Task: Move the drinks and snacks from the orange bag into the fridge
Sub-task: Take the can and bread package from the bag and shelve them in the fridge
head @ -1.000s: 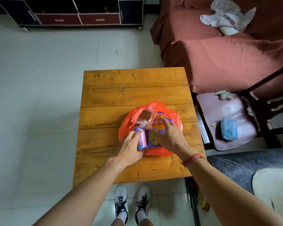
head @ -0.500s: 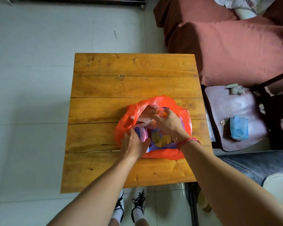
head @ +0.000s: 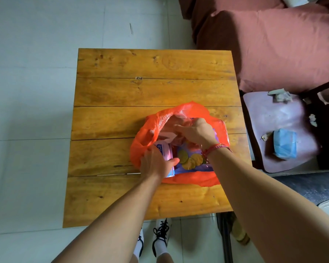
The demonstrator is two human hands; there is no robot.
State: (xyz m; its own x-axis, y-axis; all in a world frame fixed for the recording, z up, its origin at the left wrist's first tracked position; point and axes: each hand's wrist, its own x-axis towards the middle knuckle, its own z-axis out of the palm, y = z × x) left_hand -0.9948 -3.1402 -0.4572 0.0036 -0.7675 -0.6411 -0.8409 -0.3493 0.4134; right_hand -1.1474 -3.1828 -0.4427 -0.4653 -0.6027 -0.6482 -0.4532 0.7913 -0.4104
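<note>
The left hand (head: 156,164) wraps a pink-and-white drink carton (head: 166,153), long axis running away from the wrist, inside the orange bag (head: 196,178) on the tabletop (head: 150,88). Right of it lies a purple biscuit packet (head: 190,161) (flat). The right hand (head: 195,131) reaches palm-down deeper in, fingers curled; its grasp is hidden.

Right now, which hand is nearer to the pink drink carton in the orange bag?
Left. The left hand is wrapped around the pink drink carton; the right hand is deeper inside the orange bag, beyond the carton.
</note>
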